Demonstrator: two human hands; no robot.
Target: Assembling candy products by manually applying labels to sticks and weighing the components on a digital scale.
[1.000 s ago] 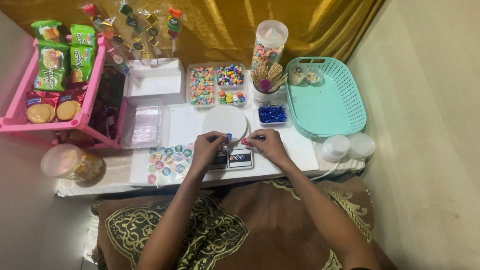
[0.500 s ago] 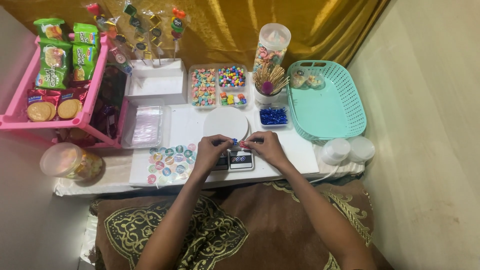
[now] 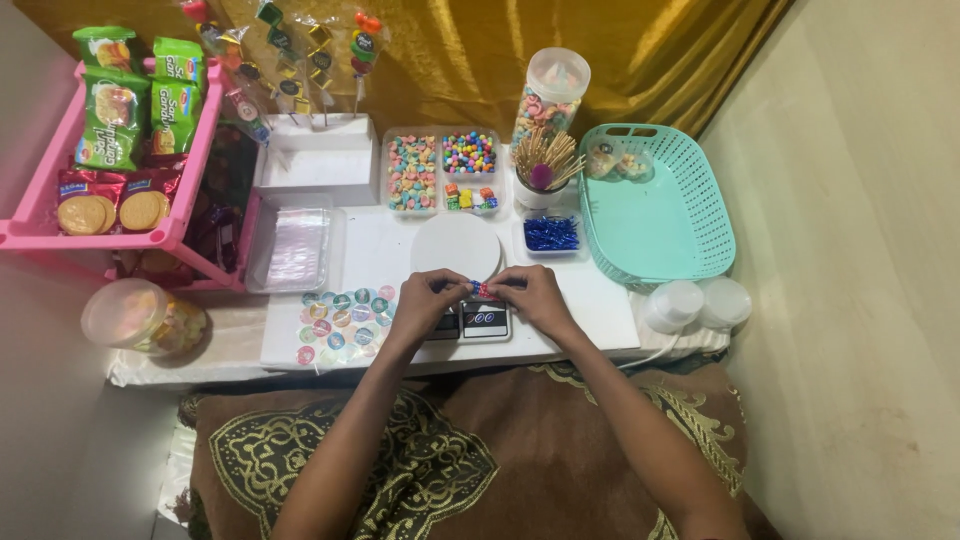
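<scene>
Both hands meet over a small digital scale (image 3: 482,322) with a round white platform (image 3: 455,247). My left hand (image 3: 425,301) and my right hand (image 3: 530,297) pinch the two ends of a small red and blue wrapped candy (image 3: 479,290) between their fingertips. Just behind the scale sits a divided clear tray of coloured sweets (image 3: 441,170). A sheet of round stickers (image 3: 342,323) lies on the white table to the left of my left hand.
A teal plastic basket (image 3: 660,215) stands at the right, with two white lids (image 3: 700,303) in front of it. A cup of wooden sticks (image 3: 541,170), a tall candy jar (image 3: 550,95), a small dish of blue pieces (image 3: 550,234), a pink snack rack (image 3: 120,150) and a round jar (image 3: 140,317) surround the work spot.
My hands have drawn closer together over the scale and hold the small candy between them. Nothing else on the table has moved.
</scene>
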